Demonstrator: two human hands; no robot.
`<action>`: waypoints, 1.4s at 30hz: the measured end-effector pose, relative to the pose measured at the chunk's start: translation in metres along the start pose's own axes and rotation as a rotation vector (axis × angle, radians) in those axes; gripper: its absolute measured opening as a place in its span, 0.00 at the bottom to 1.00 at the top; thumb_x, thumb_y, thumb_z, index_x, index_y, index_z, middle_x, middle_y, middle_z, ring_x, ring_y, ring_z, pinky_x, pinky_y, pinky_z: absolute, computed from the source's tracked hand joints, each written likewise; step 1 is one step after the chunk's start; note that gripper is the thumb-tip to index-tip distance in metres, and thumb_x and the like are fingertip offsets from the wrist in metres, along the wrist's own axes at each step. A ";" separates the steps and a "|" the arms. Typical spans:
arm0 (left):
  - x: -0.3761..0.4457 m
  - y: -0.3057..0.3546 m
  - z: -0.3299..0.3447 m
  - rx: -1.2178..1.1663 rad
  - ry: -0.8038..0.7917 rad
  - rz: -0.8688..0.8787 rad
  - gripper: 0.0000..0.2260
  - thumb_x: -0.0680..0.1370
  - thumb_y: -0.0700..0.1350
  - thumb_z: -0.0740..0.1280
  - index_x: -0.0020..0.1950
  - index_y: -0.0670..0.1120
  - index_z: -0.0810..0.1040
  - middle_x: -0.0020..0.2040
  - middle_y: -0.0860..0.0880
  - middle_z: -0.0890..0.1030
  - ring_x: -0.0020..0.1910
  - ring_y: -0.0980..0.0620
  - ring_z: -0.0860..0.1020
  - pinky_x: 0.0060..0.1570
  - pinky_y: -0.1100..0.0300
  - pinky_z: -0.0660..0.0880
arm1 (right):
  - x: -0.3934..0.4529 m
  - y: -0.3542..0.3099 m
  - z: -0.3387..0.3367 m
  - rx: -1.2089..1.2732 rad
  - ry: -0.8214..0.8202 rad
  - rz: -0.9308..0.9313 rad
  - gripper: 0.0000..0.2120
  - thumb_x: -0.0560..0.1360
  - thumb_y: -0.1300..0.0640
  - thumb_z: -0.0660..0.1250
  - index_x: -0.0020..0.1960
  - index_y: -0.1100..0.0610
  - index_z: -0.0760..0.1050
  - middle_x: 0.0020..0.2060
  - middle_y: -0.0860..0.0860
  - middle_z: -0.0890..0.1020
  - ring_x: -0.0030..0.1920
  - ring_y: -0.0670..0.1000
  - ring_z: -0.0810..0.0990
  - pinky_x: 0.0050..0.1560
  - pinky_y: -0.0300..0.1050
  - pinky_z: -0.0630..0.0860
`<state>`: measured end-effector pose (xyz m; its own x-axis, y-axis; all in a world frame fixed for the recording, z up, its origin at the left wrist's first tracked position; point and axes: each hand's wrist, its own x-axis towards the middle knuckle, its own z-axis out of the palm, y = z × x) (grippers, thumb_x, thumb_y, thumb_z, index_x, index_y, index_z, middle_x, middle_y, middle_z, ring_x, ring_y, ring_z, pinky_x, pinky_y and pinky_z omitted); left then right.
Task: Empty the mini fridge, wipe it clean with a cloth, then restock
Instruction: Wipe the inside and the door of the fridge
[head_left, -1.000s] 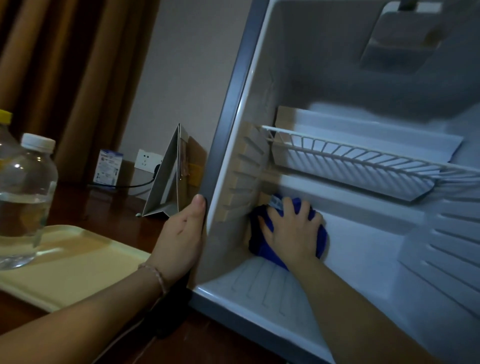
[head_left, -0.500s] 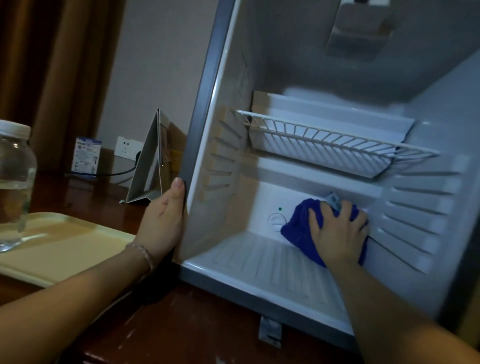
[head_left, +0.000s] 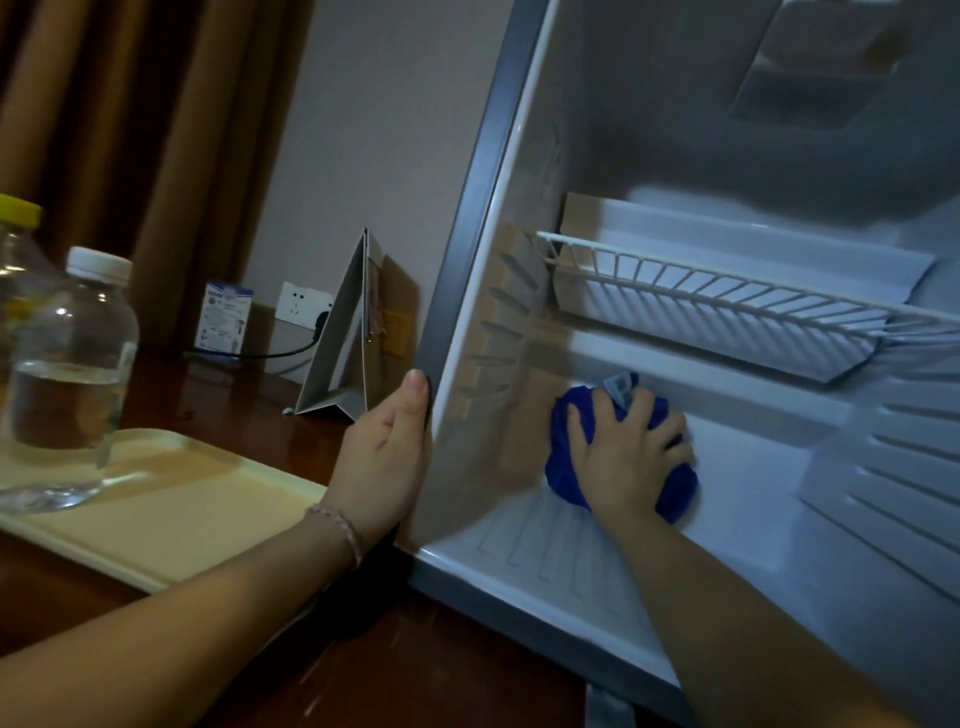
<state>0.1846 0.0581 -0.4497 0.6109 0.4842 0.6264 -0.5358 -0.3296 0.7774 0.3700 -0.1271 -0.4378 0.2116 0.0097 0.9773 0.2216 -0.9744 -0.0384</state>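
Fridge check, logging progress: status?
Left hand braces fridge edge. Right hand presses blue cloth on back wall. Interior empty; nothing blocking.

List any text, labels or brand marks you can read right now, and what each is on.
None is legible.
Small blue and white box by the wall socket: print too blurred.
Tag on the blue cloth under the right hand: too small.
Folded card: nothing readable.

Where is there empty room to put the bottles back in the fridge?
The wire shelf is bare end to end. The fridge floor is free to the right of the blue cloth, up to the ribbed side wall. The back left corner is crowded: the right hand presses the cloth there.
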 end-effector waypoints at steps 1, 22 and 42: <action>0.001 -0.001 0.001 0.014 0.008 0.015 0.36 0.75 0.67 0.49 0.48 0.37 0.80 0.43 0.39 0.82 0.43 0.48 0.80 0.49 0.48 0.77 | 0.000 -0.006 0.001 -0.005 0.001 -0.028 0.13 0.76 0.45 0.69 0.53 0.54 0.78 0.57 0.62 0.72 0.53 0.65 0.65 0.48 0.70 0.68; -0.001 -0.004 -0.004 0.012 -0.020 0.012 0.38 0.76 0.70 0.50 0.46 0.37 0.81 0.41 0.39 0.83 0.42 0.42 0.82 0.47 0.38 0.79 | -0.004 0.056 -0.031 -0.203 -0.255 -0.355 0.14 0.76 0.42 0.67 0.56 0.50 0.79 0.60 0.59 0.76 0.55 0.67 0.70 0.46 0.67 0.73; -0.001 -0.003 0.004 0.011 0.111 0.101 0.26 0.83 0.58 0.53 0.29 0.45 0.67 0.28 0.47 0.70 0.26 0.58 0.68 0.27 0.67 0.63 | -0.008 0.066 -0.058 -0.018 -0.473 -0.029 0.20 0.80 0.41 0.60 0.66 0.50 0.73 0.69 0.59 0.64 0.63 0.67 0.62 0.62 0.62 0.65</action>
<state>0.1880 0.0554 -0.4530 0.4853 0.5348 0.6917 -0.5848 -0.3896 0.7115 0.3278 -0.2040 -0.4360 0.6168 0.1345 0.7755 0.2187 -0.9758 -0.0048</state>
